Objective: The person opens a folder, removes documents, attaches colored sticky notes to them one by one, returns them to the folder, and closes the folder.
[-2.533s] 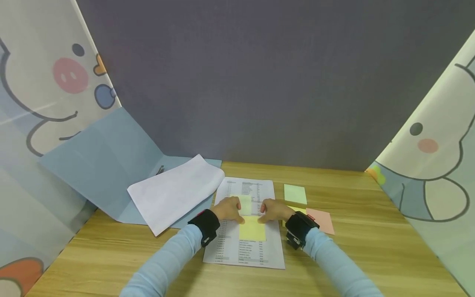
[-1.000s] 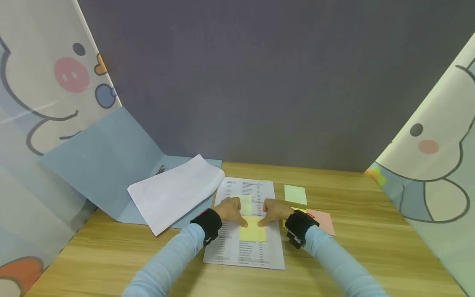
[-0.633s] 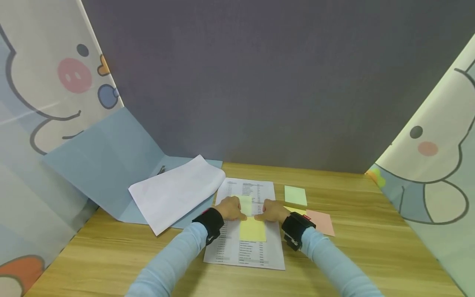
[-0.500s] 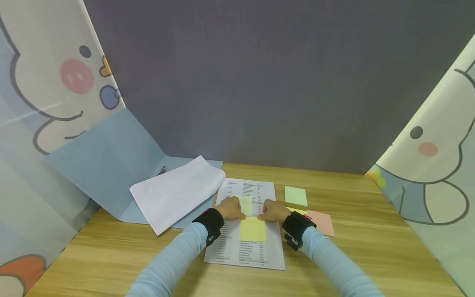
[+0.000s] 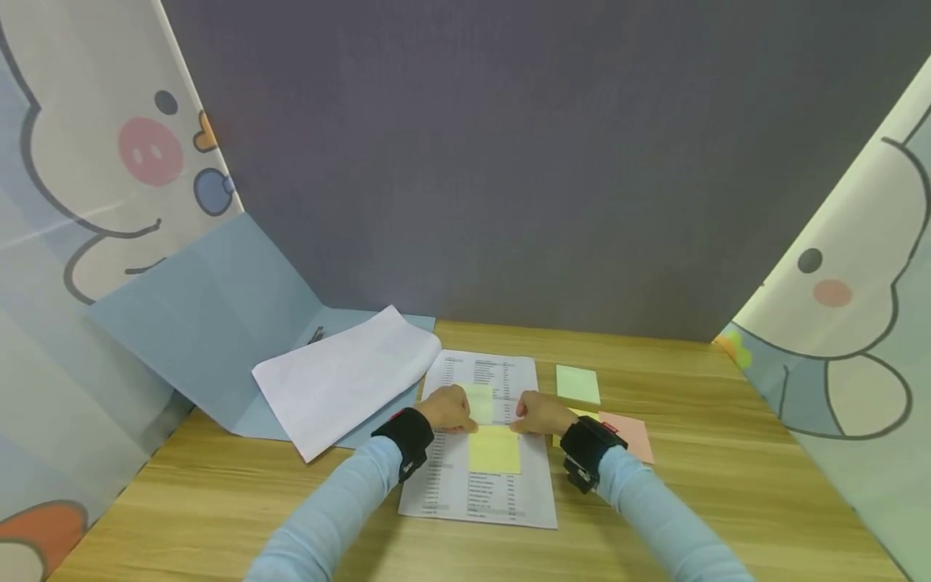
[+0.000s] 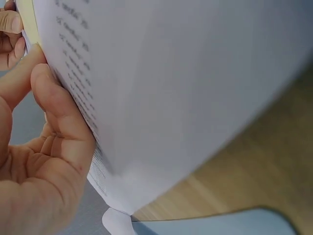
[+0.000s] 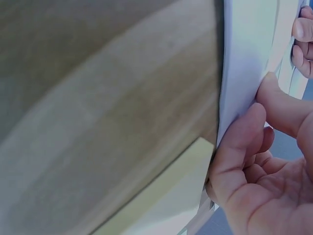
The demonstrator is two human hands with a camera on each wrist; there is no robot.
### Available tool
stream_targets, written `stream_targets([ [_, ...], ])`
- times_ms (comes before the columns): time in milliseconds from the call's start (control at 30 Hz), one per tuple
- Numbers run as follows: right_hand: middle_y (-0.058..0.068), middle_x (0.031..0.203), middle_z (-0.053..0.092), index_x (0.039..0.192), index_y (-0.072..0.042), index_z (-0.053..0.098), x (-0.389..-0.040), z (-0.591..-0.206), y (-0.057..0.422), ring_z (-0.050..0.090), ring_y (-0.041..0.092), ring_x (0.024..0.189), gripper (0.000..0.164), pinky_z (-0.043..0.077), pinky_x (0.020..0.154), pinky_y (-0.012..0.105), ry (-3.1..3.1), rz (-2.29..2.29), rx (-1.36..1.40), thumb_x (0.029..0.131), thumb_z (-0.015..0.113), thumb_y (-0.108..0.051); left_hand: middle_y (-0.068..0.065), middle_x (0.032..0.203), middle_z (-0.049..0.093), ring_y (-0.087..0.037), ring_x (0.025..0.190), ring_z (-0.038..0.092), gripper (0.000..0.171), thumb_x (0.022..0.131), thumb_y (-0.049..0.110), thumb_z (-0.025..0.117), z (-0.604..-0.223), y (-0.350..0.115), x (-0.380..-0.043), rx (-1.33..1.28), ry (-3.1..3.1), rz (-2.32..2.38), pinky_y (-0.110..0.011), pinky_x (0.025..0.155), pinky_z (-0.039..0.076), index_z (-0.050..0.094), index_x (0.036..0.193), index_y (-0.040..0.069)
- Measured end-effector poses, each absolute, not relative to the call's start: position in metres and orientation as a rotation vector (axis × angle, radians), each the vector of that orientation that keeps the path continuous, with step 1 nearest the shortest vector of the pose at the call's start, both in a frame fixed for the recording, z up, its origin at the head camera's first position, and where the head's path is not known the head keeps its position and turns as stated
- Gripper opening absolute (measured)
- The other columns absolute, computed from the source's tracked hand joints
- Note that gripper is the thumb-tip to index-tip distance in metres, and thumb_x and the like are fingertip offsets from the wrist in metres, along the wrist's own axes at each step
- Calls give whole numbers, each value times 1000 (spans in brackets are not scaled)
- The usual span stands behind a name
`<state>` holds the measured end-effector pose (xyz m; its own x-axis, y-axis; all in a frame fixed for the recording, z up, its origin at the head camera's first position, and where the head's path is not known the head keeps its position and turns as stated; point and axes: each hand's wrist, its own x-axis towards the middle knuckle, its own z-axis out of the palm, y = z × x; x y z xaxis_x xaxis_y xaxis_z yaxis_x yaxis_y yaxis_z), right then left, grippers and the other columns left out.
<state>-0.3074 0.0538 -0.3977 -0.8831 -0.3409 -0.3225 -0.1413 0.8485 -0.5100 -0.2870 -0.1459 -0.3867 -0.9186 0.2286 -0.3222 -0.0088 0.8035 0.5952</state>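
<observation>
A yellow sticky note (image 5: 494, 453) lies flat on a stack of printed sheets (image 5: 512, 503), just below a pale green sticky note (image 5: 478, 402). My left hand (image 5: 446, 408) touches the yellow note's top left corner with its thumb; in the left wrist view the bent forefinger (image 6: 57, 100) rests on the paper. At the top right corner is the thumb of my right hand (image 5: 541, 412). In the right wrist view, that thumb (image 7: 276, 100) and a bent finger touch the page with a gap between them.
An open blue folder (image 5: 207, 315) stands on the left with blank white paper (image 5: 345, 380) over it and a metal clip (image 5: 317, 334). Right of the sheets lie a green note pad (image 5: 578, 383), a partly hidden yellow pad (image 5: 584, 412) and a pink pad (image 5: 631, 436) on the wooden table (image 5: 727, 485).
Both thumbs pressed the yellow note's upper part, came together at its top edge, then moved apart to the corners. The notes and sheets stay in place.
</observation>
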Motion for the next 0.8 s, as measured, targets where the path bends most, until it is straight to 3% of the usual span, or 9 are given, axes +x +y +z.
stream_targets([
  [133, 4, 76, 49, 86, -5, 51, -305, -396, 54, 47, 17, 66, 27, 36, 54, 24, 2628, -659, -381, 78, 73, -18, 0, 57, 56, -10, 52, 52, 27, 72, 21, 77, -386, -145, -286, 159, 2609, 846, -21, 55, 41, 56, 80, 6],
  [333, 5, 76, 50, 88, -4, 49, -301, -393, 48, 48, 18, 67, 44, 37, 53, 25, 2616, -661, -340, 69, 79, -30, -1, 66, 57, -13, 61, 52, 39, 68, 24, 80, -386, -144, -286, 157, 2615, 789, -24, 60, 41, 55, 91, 5],
  [400, 7, 80, 53, 95, -1, 50, -301, -394, 43, 50, 20, 68, 53, 41, 55, 28, 2614, -662, -301, 68, 80, -35, -1, 75, 56, -15, 67, 52, 44, 66, 26, 82, -386, -144, -286, 157, 2624, 757, -26, 64, 42, 54, 94, 6],
  [500, 16, 98, 59, 115, 6, 47, -302, -400, 35, 55, 24, 78, 81, 48, 63, 36, 2649, -573, -235, 67, 74, -53, -3, 87, 55, -17, 75, 49, 50, 63, 28, 83, -386, -144, -287, 173, 2637, 711, -28, 69, 43, 54, 98, 7],
  [600, 20, 112, 57, 129, 6, 40, -304, -408, 29, 56, 28, 85, 105, 50, 68, 42, 2695, -445, -175, 62, 66, -70, -3, 91, 54, -18, 78, 48, 54, 61, 29, 85, -385, -143, -286, 192, 2637, 692, -29, 71, 43, 53, 99, 8],
  [800, 25, 123, 52, 134, 7, 34, -303, -406, 26, 56, 33, 94, 115, 49, 75, 49, 2672, -438, -136, 58, 68, -71, -2, 89, 52, -19, 78, 47, 53, 61, 29, 85, -386, -142, -284, 195, 2630, 686, -29, 69, 41, 51, 98, 9],
])
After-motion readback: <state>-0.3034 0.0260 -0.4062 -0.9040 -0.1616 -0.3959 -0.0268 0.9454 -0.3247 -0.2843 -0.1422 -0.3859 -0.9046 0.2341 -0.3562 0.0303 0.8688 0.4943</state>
